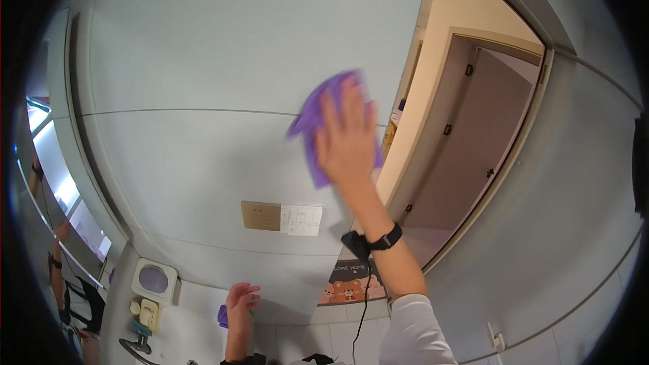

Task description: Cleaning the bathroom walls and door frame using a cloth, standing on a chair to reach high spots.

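My right hand (349,136) holds a purple cloth (312,118) flat against the pale wall (203,61), palm toward the wall and fingers stretched over the fabric. Hand and cloth are a little blurred. Around that wrist is a black band (387,236) with a small dark box and a cable hanging down. Lower down, my left hand (241,299) is raised over the white sink counter (196,304), fingers loosely bent and apart, with nothing seen in it. Just beside it shows a small purple item (222,315), partly hidden by the hand.
A gold and white switch panel (281,218) sits on the wall below the cloth. At right a doorway leads to a grey door (473,142). On the left is a mirror (51,182); below it stand a white box (154,280), a soap dish (146,314) and a dark faucet (138,346). A patterned mat (353,284) lies on the floor.
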`<state>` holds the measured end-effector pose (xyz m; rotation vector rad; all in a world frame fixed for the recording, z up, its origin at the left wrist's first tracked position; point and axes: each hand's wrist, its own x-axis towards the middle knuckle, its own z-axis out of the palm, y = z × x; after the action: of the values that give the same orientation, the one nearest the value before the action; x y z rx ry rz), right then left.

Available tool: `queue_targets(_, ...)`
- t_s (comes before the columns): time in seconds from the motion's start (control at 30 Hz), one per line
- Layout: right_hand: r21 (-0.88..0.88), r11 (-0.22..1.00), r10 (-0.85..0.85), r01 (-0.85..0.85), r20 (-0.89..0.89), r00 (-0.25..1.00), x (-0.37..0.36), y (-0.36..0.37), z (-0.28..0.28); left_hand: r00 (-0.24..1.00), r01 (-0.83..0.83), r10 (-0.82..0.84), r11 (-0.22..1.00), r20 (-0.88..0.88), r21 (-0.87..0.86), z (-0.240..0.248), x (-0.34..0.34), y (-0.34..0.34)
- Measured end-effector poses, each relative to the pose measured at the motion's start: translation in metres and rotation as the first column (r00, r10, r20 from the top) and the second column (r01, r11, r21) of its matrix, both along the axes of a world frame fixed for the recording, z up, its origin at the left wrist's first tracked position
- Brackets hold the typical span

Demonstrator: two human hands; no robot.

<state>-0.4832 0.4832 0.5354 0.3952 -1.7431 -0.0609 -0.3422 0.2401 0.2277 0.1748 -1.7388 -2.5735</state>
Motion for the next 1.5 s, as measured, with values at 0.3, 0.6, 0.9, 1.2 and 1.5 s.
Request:
queue_targets(0.3,-0.194,0.94,0.229,-0.281,-0.256,0.939,-0.008,0.048,0.08,0.994,-0.101,0.103,0.993,-0.04,0.054,-0.001,0.001,0.082)
queue_targets(0.6,-0.388,0.873,0.401,-0.295,0.225,0.888,-0.002,0.067,-0.226,0.997,0.014,-0.017,0.999,0.079,0.034,-0.016,0.032,0.156)
queue_targets(0.9,-0.601,0.684,0.627,-0.414,0.195,0.754,0.003,0.069,-0.205,0.992,-0.025,0.027,0.999,0.122,-0.02,-0.023,0.056,0.16)
queue_targets(1.2,-0.58,0.538,0.694,-0.612,-0.108,0.712,-0.016,0.063,0.032,0.982,-0.12,0.12,0.993,0.147,-0.01,-0.034,0.046,0.143)
queue_targets(1.5,0.016,0.999,0.042,-0.039,-0.222,0.974,-0.006,0.019,0.05,0.988,-0.068,0.059,0.996,0.14,0.056,-0.049,0.031,0.136)
